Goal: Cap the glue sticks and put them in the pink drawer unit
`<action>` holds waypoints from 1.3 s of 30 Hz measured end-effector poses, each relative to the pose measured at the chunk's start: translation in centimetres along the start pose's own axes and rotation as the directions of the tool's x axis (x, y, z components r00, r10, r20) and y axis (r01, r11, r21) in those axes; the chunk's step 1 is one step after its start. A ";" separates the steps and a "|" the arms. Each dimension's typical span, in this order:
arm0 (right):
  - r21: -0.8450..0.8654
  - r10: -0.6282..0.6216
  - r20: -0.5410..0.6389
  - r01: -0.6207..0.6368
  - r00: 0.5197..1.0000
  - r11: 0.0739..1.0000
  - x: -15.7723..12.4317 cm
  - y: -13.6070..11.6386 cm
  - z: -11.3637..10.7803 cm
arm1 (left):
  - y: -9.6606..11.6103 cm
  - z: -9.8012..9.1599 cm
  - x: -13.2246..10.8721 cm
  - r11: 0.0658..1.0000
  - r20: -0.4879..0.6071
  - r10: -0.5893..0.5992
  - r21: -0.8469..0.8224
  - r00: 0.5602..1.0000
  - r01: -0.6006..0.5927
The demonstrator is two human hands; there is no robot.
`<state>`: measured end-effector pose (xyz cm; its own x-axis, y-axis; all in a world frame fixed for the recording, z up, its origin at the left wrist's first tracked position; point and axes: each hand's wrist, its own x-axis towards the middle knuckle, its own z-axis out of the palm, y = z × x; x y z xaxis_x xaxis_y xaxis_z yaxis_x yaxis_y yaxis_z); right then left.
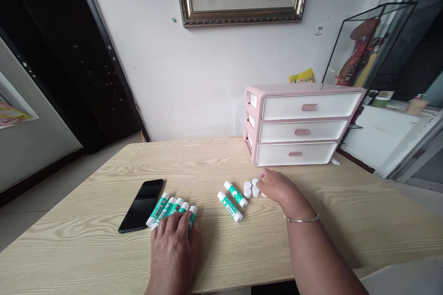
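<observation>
- The right wrist is wearing a thin, silver-coloured bracelet.
- The bracelet is forming a narrow, rounded band, gleaming in spots; small thicker bits are showing toward its sides, too tiny to make out.
- The right forearm is showing bare, broadening away from the wrist.
- The right hand is showing a smooth, rounded back.
- The left hand is showing bare, with creased knuckles.
</observation>
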<state>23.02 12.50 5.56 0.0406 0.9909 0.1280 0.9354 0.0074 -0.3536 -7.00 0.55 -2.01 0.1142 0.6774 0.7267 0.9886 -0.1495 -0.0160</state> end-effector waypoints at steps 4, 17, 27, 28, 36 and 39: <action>0.012 -0.194 -0.176 0.199 0.965 0.980 -2.3 -3.8 -1.1 | 0.4 0.0 -0.1 0.992 -0.028 0.050 -0.111 0.998 -0.053; -0.233 -0.490 0.078 0.494 0.868 0.838 -6.2 -7.8 2.7 | 4.3 -1.2 0.1 0.855 0.039 0.179 -0.501 0.983 -0.136; 0.134 -0.353 -0.004 0.351 0.935 0.927 -5.3 -8.2 4.1 | 5.3 -1.9 1.1 0.572 0.441 -0.089 -0.712 0.893 0.408; 0.271 -0.350 0.016 0.333 0.936 0.903 -5.2 -8.2 4.2 | 5.3 -2.0 1.4 0.491 0.500 -0.137 -0.716 0.855 0.497; 0.851 -0.550 0.304 0.037 0.778 0.523 -5.4 -7.9 3.7 | 5.1 -3.1 3.8 0.139 0.689 -0.113 -0.702 0.716 0.698; 0.846 -0.556 0.322 0.031 0.766 0.532 -5.5 -7.8 3.2 | 5.0 -2.9 3.5 0.272 0.609 -0.113 -0.742 0.785 0.613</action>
<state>14.37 7.43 4.64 -0.6023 0.7982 -0.0031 0.2013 0.1482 -0.9682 -1.93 0.10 2.40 0.0379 0.9872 0.1547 0.2660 -0.1592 0.9507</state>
